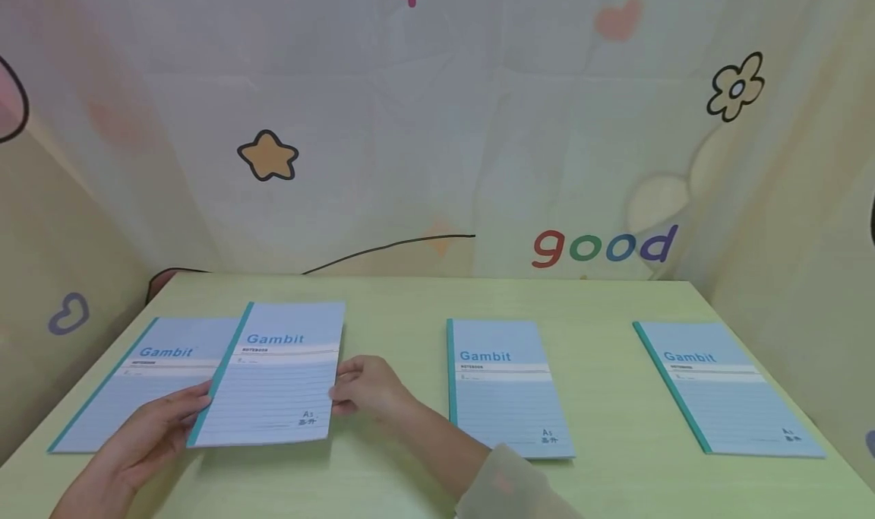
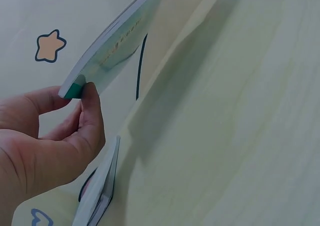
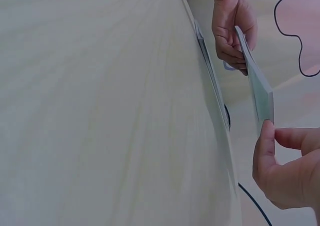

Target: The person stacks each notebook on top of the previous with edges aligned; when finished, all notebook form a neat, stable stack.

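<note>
Both hands hold one pale blue Gambit notebook (image 1: 270, 382) with a green spine, raised above the table. My left hand (image 1: 146, 435) pinches its spine edge; in the left wrist view, thumb and fingers of the left hand (image 2: 60, 131) grip the green corner. On the opposite edge, my right hand (image 1: 372, 388) pinches the notebook, and the right wrist view shows the right hand (image 3: 290, 161) with thumb and finger on either side of it. A second notebook (image 1: 123, 397) lies flat at the left, partly hidden behind the raised one and the left hand.
Another matching notebook (image 1: 506, 397) lies right of centre, its lower edge partly behind the right forearm. One more notebook (image 1: 731, 397) lies near the right edge of the light green table (image 1: 601, 428). A patterned curtain (image 1: 437, 139) hangs behind and at the sides.
</note>
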The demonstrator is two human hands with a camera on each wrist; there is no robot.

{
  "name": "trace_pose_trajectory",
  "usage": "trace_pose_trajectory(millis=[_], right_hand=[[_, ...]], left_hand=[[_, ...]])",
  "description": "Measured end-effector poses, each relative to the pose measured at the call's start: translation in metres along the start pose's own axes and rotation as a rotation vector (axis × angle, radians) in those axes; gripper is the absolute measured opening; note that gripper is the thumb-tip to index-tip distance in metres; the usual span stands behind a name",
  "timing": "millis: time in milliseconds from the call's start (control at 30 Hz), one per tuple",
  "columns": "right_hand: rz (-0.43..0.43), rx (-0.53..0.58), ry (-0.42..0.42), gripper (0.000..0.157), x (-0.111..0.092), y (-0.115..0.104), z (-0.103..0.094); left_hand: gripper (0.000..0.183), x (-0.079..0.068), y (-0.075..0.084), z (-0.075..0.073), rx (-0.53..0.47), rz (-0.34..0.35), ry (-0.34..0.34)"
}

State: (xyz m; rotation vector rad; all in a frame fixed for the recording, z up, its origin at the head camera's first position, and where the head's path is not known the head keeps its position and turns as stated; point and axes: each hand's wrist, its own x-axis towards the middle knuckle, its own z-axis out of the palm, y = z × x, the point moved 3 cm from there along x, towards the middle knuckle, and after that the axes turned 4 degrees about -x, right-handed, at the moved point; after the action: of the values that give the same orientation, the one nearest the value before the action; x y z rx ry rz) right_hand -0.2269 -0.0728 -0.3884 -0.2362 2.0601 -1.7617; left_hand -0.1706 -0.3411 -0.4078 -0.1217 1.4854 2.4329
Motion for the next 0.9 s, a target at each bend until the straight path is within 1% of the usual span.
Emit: trace_pose_trajectory(millis=[167,233,367,467,533,667,700,800,900], right_hand=[[-0.006,-0.028,-0.007,0.029,-0.003,-0.003,-0.009],[-0.008,-0.032,-0.009,0.029,-0.005,-0.005,-0.013],[-0.021,-0.045,-0.023,0.03,-0.007,-0.006,-0.02],[-0.031,-0.047,-0.033,0.031,-0.01,-0.007,-0.026],[-0.033,-0.04,-0.033,0.031,-0.013,-0.007,-0.031],[-0.04,-0.012,-0.042,0.032,-0.018,-0.008,-0.041],[-0.042,-0.005,-0.047,0.032,-0.019,-0.009,-0.043],[-0.053,-0.011,-0.062,0.033,-0.022,-0.009,-0.051],[-0.055,-0.029,-0.07,0.034,-0.026,-0.009,-0.058]], left_hand=[[0.024,-0.001,0.0,0.006,0.037,-0.015,0.078],[0.022,-0.002,0.0,0.009,0.063,-0.019,0.097],[0.018,-0.002,0.0,0.016,0.098,-0.024,0.102],[0.015,0.0,0.0,0.022,0.146,-0.029,0.116],[0.027,0.001,-0.001,0.027,0.181,-0.038,0.12],[0.055,0.004,-0.001,0.036,0.241,-0.058,0.15],[0.058,0.004,-0.001,0.038,0.245,-0.06,0.151],[0.059,0.006,-0.003,0.045,0.258,-0.065,0.16],[0.06,0.007,-0.004,0.053,0.273,-0.062,0.153]])
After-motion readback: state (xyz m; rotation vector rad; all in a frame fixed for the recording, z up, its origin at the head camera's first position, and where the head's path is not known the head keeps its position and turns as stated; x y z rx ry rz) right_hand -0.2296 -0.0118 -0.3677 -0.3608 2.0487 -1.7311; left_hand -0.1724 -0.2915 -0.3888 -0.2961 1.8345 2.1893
